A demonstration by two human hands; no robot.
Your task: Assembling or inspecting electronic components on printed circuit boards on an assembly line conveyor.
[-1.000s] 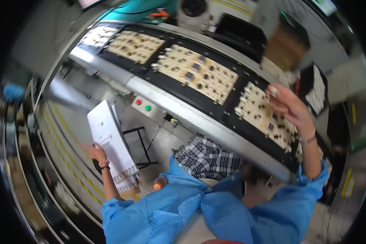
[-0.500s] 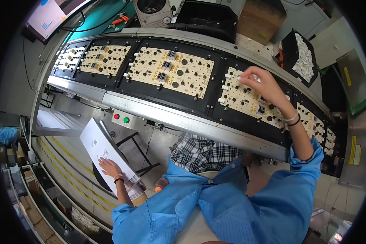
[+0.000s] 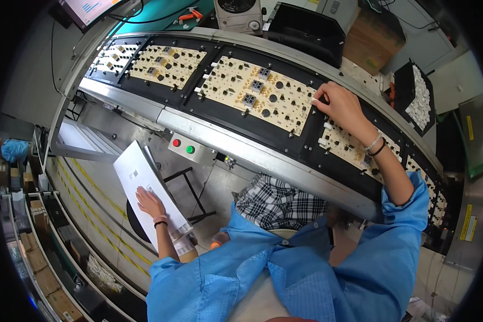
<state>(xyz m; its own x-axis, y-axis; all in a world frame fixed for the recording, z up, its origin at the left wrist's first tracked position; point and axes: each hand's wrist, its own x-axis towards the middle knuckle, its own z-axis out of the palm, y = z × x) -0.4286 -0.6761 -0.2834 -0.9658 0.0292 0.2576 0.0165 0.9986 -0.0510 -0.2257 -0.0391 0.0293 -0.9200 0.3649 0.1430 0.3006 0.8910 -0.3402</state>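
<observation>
Right hand (image 3: 342,105) curled, fingertips on right edge of cream circuit panel (image 3: 257,94) in black carrier on the conveyor (image 3: 263,155); held part not discernible. Left hand (image 3: 150,203) flat, fingers spread, on white box (image 3: 147,193), low left, well apart from the panel.

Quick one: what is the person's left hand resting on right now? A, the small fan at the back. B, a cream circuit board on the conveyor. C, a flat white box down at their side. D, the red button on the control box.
C: the left hand lies flat on the flat white box beside the stool, well below the conveyor.
</observation>
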